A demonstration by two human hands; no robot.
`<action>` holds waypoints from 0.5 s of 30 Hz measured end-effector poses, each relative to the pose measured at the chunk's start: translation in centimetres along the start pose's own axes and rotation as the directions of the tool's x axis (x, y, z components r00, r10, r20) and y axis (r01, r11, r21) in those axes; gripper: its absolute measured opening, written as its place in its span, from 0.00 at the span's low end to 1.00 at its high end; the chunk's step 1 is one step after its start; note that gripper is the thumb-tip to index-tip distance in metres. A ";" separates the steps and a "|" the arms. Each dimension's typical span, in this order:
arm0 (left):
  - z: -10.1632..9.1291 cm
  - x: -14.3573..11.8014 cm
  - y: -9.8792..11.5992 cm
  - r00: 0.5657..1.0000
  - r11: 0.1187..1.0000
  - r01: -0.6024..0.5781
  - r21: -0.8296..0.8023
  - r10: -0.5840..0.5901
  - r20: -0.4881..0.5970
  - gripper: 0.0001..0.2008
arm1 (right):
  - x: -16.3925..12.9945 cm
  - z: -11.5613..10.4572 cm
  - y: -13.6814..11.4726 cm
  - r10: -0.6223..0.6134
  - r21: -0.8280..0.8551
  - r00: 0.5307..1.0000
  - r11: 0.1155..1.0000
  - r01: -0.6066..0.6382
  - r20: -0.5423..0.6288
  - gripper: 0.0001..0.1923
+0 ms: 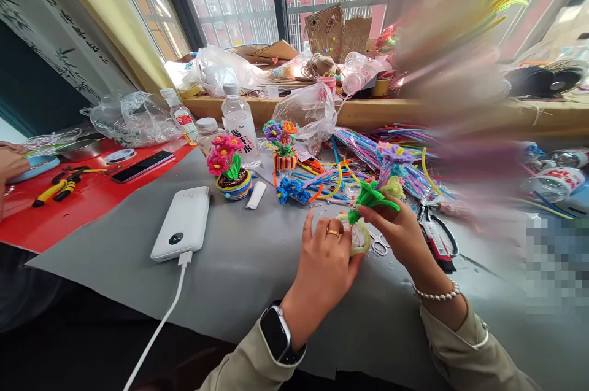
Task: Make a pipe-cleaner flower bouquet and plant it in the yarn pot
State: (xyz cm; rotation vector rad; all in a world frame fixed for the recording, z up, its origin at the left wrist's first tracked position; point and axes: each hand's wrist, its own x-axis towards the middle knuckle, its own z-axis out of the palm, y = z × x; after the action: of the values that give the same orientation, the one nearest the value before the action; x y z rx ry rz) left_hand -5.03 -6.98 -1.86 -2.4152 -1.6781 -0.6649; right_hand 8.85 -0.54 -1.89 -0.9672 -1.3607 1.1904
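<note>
1. The left hand [327,256], wearing a ring, is curling its fingers closed around a small pale round base [359,236], holding it just above the grey counter [248,256].
2. The right hand [399,230] is pinching a green pipe-cleaner stem [368,196] between thumb and fingertips, right over that base.
3. The purple flower [394,154] is sitting at the stem's upper end.
4. Small scissors [378,246] are lying on the counter between the two hands.
5. A white power bank [183,222] is resting well to the left, its cable trailing off the counter edge.
6. A pot of pink flowers [229,169] is standing beyond it, near a water bottle [238,122].
7. Loose coloured pipe cleaners [368,151] are lying scattered behind the hands.
</note>
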 end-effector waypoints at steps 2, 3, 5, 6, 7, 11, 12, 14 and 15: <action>-0.5 0.0 -0.7 0.999 0.993 0.015 -0.114 -0.010 0.050 0.12 | 0.0 0.0 -0.1 -0.012 -0.001 1.000 1.000 0.012 0.003 0.11; -0.8 0.1 -1.1 0.996 0.985 0.034 -0.169 -0.020 0.083 0.12 | -0.1 0.0 -0.2 -0.016 0.003 1.000 1.000 0.016 0.010 0.11; -1.3 0.2 -1.8 0.994 0.962 0.080 -0.262 -0.057 0.093 0.13 | -0.1 0.0 -0.2 -0.018 0.013 0.999 1.000 0.018 0.038 0.11; -1.5 0.4 -2.0 0.992 0.946 0.113 -0.304 -0.093 0.080 0.15 | -0.2 -0.1 -0.2 -0.016 0.016 0.998 1.000 0.015 0.061 0.11; -1.5 0.6 -2.1 0.990 0.928 0.143 -0.345 -0.131 0.058 0.16 | -0.3 -0.1 -0.2 -0.013 0.018 0.996 1.000 0.011 0.087 0.11; -1.1 1.5 -1.6 0.982 0.863 0.183 -0.471 -0.182 0.048 0.10 | -0.4 -0.1 -0.3 -0.002 0.010 0.989 1.000 0.001 0.149 0.12; -0.9 1.7 -1.5 0.980 0.848 0.196 -0.493 -0.190 0.063 0.09 | -0.5 -0.1 -0.3 -0.004 0.006 0.989 1.000 0.003 0.148 0.12; -0.7 2.0 -1.4 0.974 0.815 0.223 -0.534 -0.209 0.088 0.07 | -0.4 -0.1 -0.4 -0.016 -0.008 0.988 1.000 0.018 0.153 0.12; -0.6 2.1 -1.4 0.973 0.798 0.227 -0.558 -0.215 0.089 0.07 | -0.4 -0.2 -0.4 -0.024 -0.023 0.985 0.999 0.029 0.171 0.12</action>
State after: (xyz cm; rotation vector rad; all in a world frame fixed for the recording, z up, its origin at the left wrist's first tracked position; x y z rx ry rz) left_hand -5.92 -4.87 -0.68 -2.5991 -2.0218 -1.3531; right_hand 9.08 -0.97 -1.57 -0.8783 -1.5227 1.2615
